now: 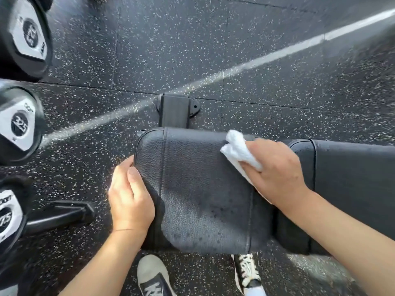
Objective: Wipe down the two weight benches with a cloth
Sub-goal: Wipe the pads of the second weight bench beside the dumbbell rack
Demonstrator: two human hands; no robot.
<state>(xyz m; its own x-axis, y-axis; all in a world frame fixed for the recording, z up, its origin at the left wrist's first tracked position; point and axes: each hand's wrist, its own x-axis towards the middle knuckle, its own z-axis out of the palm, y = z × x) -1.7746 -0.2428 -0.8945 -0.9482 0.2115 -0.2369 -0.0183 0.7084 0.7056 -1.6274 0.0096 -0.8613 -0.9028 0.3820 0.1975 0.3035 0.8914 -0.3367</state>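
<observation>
Head view: speckled rubber floor (277,60), bench (203,178).

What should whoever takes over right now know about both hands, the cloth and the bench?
Left hand: grips the end edge of the bench seat pad, steadying it.
Right hand: holds the white cloth pressed on the pad's far side, near the gap to the back pad.
Done: seat pad shows damp spots, so wiping is under way.
Left: finish this pad, then the back pad. A second bench is not in view.
</observation>
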